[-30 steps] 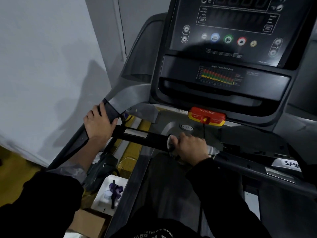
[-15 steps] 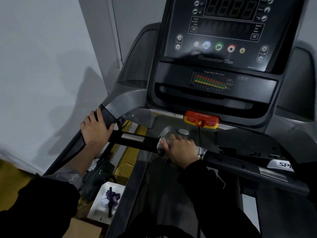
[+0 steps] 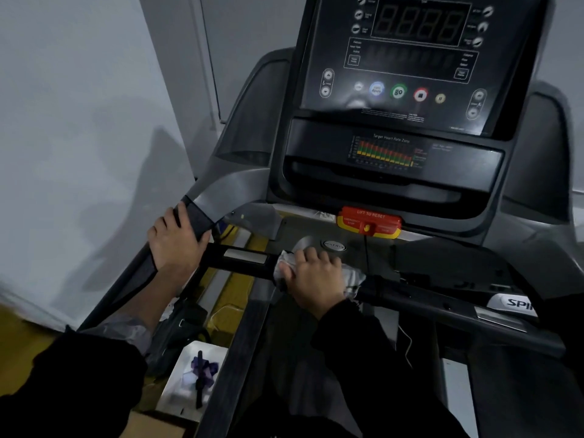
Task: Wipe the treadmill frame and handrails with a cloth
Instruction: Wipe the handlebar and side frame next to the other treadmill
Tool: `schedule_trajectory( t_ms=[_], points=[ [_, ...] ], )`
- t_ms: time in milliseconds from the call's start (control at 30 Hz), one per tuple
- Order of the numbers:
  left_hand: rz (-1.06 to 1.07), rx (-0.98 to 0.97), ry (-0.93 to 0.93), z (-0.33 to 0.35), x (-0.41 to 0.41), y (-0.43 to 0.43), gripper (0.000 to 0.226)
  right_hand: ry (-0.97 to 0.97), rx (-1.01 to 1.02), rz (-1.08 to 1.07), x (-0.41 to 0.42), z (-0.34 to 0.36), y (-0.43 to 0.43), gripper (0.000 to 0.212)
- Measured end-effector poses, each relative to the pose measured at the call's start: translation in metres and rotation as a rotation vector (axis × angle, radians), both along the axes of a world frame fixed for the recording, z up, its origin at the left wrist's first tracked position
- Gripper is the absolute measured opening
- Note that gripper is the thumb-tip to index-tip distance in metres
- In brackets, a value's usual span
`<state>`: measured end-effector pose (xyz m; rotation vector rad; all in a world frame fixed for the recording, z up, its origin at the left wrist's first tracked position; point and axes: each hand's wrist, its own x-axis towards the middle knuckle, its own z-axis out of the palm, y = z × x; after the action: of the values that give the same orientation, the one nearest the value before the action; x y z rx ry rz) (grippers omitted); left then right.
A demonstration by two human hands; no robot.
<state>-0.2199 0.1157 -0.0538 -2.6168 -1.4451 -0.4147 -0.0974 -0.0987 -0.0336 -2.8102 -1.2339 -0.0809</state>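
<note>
View from a head camera, looking down at the front of a treadmill (image 3: pixel 240 191) with a dark console (image 3: pixel 410 58) above.

The right hand (image 3: pixel 313 279) is curled over a pale, crumpled cloth (image 3: pixel 354 281), gripping it around the black crossbar (image 3: pixel 221 252) just below the red and yellow emergency stop (image 3: pixel 368 222). Cloth shows on both sides of the knuckles.

Compared with a second ago, this hand and the cloth have slid a little to the left along the crossbar. They now sit further from the emergency stop and nearer the metal sensor plate (image 3: pixel 245 257).

The left hand (image 3: pixel 177 245) has not shifted. Its fingers are wrapped over the left handrail (image 3: pixel 194 216) where the rail bends, and it holds no cloth; it looks to be there only for support.

The slide suggests a wiping stroke in progress along the crossbar, heading towards the left hand. The stretch of bar between the two hands appears still to be covered. The left handrail under the bracing hand will need wiping too, as will the right side of the frame.
</note>
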Motion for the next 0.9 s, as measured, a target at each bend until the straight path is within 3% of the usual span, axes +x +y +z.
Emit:
schedule_trajectory(
  t_ms=[200, 400, 633, 800, 900],
  points=[
    [-0.022, -0.003, -0.023, -0.002, -0.002, 0.001, 0.076, -0.101, 0.085, 0.118, 0.011, -0.008, -0.028, 0.05],
    [-0.011, -0.01, -0.023, -0.001, -0.001, 0.0, 0.076, -0.134, 0.118, 0.01, 0.02, -0.011, -0.041, 0.05],
    [-0.023, 0.005, -0.019, -0.001, -0.002, 0.0, 0.076, -0.024, 0.007, 0.213, -0.005, -0.005, 0.007, 0.055],
    [-0.019, 0.012, -0.007, -0.001, -0.002, 0.0, 0.076, 0.06, 0.035, 0.344, 0.013, 0.001, -0.011, 0.053],
    [-0.007, 0.007, -0.004, -0.001, -0.001, 0.0, 0.076, 0.079, 0.033, 0.209, 0.025, -0.003, -0.033, 0.056]
  ],
)
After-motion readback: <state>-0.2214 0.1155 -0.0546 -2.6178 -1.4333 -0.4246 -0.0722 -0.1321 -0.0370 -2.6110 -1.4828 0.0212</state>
